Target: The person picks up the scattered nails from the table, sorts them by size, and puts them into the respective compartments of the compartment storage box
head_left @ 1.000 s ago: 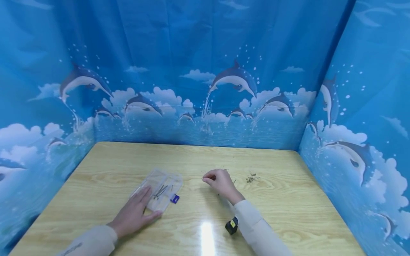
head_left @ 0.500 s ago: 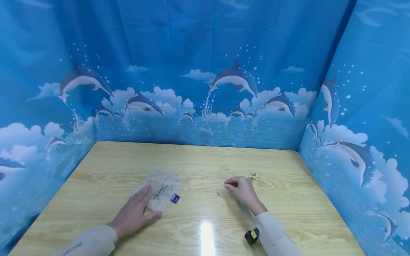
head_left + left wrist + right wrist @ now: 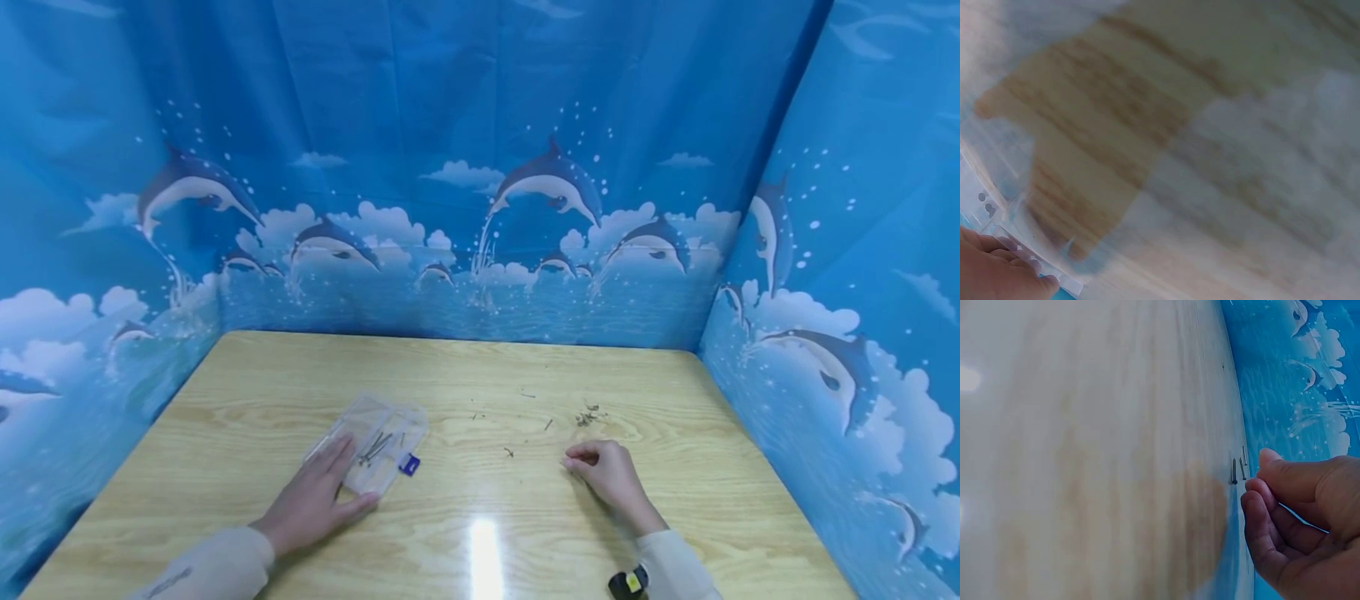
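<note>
A clear plastic compartment box (image 3: 363,425) lies on the left half of the table, with several screws (image 3: 375,448) inside. My left hand (image 3: 311,502) rests on its left and near side, fingers extended and thumb spread; the left wrist view shows only part of that hand (image 3: 997,269). On the right, my right hand (image 3: 609,481) is just above the tabletop, thumb and index fingertips close together. Whether a tiny screw is between them I cannot make out. Near its fingers in the right wrist view are a few loose screws (image 3: 1234,471).
Beyond the right hand lies a small pile of screws (image 3: 590,416). More loose ones are scattered left of it, including a small cluster (image 3: 509,453) and a single screw (image 3: 528,395). A blue tag (image 3: 409,464) sits at the box's right edge. Dolphin-print curtains (image 3: 465,167) border the table (image 3: 360,358).
My right hand has moved right and nearer to me, fingertips staying close together, uncovering several scattered screws. The left hand and the box have stayed in place.
</note>
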Demonstrator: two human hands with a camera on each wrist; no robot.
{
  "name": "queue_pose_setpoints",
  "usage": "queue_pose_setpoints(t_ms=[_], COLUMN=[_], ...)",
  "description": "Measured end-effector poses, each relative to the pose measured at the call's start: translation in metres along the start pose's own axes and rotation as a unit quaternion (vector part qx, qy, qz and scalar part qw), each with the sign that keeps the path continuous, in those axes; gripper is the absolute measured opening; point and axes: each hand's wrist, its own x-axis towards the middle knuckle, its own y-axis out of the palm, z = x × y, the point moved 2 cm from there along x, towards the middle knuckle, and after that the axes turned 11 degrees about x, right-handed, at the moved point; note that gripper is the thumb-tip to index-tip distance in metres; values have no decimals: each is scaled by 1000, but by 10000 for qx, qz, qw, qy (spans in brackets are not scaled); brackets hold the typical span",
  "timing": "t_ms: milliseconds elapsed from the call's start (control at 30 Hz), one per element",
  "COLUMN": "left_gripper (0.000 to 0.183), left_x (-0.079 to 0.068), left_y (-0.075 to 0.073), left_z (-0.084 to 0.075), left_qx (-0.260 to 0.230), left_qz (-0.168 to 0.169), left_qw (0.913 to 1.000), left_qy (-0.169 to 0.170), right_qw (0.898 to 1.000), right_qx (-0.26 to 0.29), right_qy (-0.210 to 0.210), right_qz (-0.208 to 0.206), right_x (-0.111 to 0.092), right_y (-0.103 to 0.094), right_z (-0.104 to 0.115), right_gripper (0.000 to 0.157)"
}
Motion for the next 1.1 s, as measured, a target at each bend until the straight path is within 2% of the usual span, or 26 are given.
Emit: queue_pose_setpoints(t_ms=[533, 867, 1100], left_gripper=[97, 98, 100], left_x=[0, 1, 1], left_y=[2, 3, 1], left_z=[2, 1, 1], left_qx=[5, 37, 28], left_qz=[-63, 50, 160], left_qw=[10000, 10000, 9998], left_qy=[38, -34, -100], right_qw=[9983, 9983, 9977], right_qx=[-267, -501, -604], right_qy=[501, 285, 153], right_qz=[142, 126, 275], right_x=[-8, -7, -6], right_y=[-6, -4, -3], right_z=[-4, -2, -1], right_gripper=[9, 6, 7])
